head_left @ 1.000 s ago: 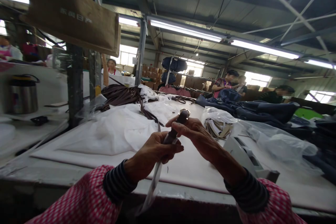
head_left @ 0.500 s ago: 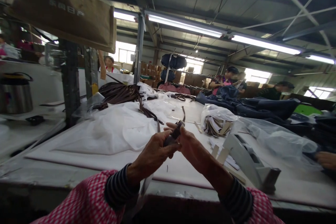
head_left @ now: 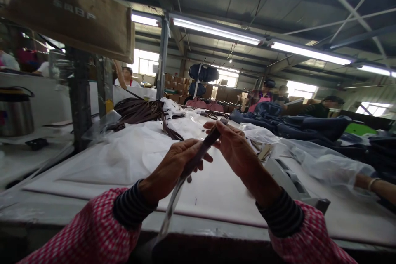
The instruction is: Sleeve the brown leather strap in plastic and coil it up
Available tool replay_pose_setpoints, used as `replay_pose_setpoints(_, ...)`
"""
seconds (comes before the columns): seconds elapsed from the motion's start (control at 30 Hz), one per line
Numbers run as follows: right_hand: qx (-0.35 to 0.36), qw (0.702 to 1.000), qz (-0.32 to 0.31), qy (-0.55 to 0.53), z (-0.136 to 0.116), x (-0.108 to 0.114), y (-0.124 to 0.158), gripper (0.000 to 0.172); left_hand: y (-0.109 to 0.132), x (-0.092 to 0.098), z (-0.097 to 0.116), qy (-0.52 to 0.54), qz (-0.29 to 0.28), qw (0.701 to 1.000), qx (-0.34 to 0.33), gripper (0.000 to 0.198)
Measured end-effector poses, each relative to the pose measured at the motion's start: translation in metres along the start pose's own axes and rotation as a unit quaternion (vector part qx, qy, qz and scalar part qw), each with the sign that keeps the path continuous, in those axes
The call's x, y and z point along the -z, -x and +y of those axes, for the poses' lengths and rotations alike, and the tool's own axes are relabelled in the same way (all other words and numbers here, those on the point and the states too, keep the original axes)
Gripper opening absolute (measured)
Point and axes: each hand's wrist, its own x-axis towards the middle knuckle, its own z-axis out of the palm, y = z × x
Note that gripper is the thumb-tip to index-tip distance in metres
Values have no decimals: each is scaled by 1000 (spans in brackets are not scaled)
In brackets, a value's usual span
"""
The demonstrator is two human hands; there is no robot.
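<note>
A dark brown strap [head_left: 198, 157] runs on a slant between my two hands above the white table. My left hand [head_left: 175, 163] is closed around its lower stretch, with the thumb along the top. The upper end is pinched between the thumb and fingers of my right hand [head_left: 233, 146]. Below my left hand, a blurred length of strap hangs past the table's front edge. What sits at the strap's upper tip is too small to make out.
White sheeting [head_left: 123, 152] covers the table's left, with a bundle of brown straps [head_left: 139, 109] behind it. To the right stand a grey dispenser-like device [head_left: 287, 179], clear plastic [head_left: 328, 165] and dark blue fabric [head_left: 297, 121]. Another person's arm [head_left: 379, 187] reaches in at right.
My hands have moved apart, the right one up and to the right, the left one slightly left. More of the strap now shows between them. The other person's arm reaches further in.
</note>
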Motion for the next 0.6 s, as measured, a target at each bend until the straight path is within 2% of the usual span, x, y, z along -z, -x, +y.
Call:
replay_pose_setpoints(0.17,6,997,-48,-59,-16,-20,-9,30,-7,-3,34,26,-6,997,-72,31)
replay_pose_setpoints(0.27,-4,994,-71,-78,-14,-30,-5,30,-6,-8,42,23,12,996,-86,31)
replay_pose_setpoints(0.37,-17,994,-73,-75,-8,-34,2,30,-1,-13,39,23,9,995,-93,35)
replay_pose_setpoints(0.47,8,999,-30,-23,-4,-33,9,28,5,-13,32,-15,3,995,-101,31)
replay_pose_setpoints(0.6,24,996,23,81,0,-31,15,27,11,-7,15,-83,64,984,-145,51)
